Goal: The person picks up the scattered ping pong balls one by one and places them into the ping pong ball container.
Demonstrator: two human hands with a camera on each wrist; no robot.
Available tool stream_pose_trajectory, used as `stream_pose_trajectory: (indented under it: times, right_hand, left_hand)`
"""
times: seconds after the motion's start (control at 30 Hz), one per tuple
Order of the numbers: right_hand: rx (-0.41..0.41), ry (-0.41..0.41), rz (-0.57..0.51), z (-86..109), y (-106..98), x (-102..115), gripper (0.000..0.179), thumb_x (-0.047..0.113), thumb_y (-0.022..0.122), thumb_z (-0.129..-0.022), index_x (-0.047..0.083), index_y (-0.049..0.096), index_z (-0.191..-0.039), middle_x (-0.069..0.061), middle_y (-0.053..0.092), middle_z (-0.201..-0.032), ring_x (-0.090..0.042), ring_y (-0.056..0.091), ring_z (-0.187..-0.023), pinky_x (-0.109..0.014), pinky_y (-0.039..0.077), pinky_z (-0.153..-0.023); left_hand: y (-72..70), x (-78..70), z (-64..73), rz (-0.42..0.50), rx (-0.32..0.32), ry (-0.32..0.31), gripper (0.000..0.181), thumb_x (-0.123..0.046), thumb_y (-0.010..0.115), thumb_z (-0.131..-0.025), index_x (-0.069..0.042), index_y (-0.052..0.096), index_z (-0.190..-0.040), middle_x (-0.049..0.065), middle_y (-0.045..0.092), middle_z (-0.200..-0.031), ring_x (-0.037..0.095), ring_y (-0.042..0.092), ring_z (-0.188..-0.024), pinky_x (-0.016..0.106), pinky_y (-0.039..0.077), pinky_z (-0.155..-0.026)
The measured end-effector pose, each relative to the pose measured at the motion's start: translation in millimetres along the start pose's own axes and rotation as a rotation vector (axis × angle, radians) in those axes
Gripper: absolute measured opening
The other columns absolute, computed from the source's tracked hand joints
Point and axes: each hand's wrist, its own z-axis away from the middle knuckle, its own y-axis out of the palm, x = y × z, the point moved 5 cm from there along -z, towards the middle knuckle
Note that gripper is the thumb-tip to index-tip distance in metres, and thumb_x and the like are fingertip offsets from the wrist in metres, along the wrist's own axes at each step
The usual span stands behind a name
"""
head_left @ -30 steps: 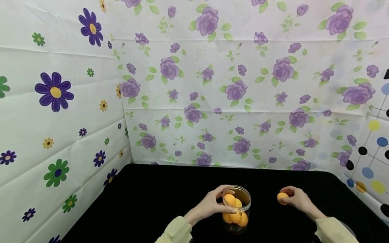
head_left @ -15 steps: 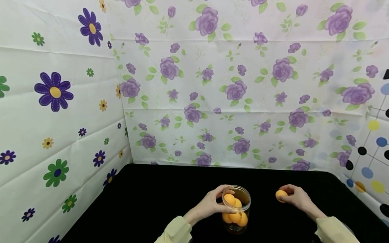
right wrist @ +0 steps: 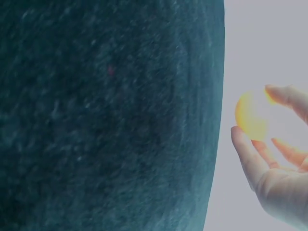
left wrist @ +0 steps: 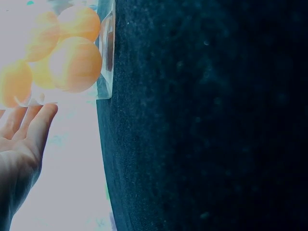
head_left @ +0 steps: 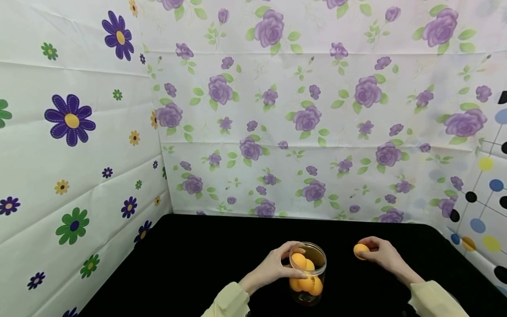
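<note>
A clear, round, lidless jar [head_left: 308, 300] stands on the black table, with several orange ping-pong balls [head_left: 306, 284] inside. My left hand [head_left: 273, 267] grips the jar near its rim from the left, thumb in front and fingers behind. To the right of the jar, my right hand [head_left: 383, 254] pinches one orange ping-pong ball [head_left: 360, 251] between thumb and fingertips. That ball [right wrist: 251, 115] looks washed out by glare in the right wrist view, held off the dark table surface. The left wrist view shows balls [left wrist: 77, 65] through the jar's clear wall, above the jar's base.
The black tabletop [head_left: 222, 246] spreads to the left and behind the hands. A rose-patterned cloth [head_left: 253, 110] hangs along the back edge, a daisy-patterned cloth [head_left: 91, 154] on the left and a dotted cloth [head_left: 483, 211] on the right.
My right hand has shifted a little to the left and slightly upward with its ball, nearer the jar. The left hand and the jar stay where they were.
</note>
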Motion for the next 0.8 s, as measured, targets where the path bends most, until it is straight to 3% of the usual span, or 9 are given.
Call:
stream_pose_trajectory:
  times: [0.23,0.8]
  right_hand:
    - [0.029,-0.031,-0.061,-1.2,4,13,0.046,0.018,0.065,-0.085,-0.012,0.05,-0.115,-0.017,0.059,-0.101,-0.024,0.059,-0.086,-0.042,0.049,-0.072]
    - [-0.02,-0.069,-0.082,-2.9,15,44,0.046,0.021,0.067,-0.083,-0.008,0.053,-0.115,-0.016,0.057,-0.103,-0.027,0.059,-0.088,-0.036,0.05,-0.07]
  left_hand:
    - [0.3,-0.7,0.4,-0.006,0.0,0.001,0.06,-0.026,0.071,-0.08,-0.022,0.042,-0.134,-0.001,0.051,-0.123,0.009,0.044,-0.113,0.025,0.042,-0.083]
    - [0.4,-2.0,0.7,-0.002,0.003,0.014,0.061,-0.027,0.071,-0.08,-0.021,0.042,-0.134,-0.001,0.051,-0.123,0.01,0.045,-0.113,0.025,0.043,-0.083]
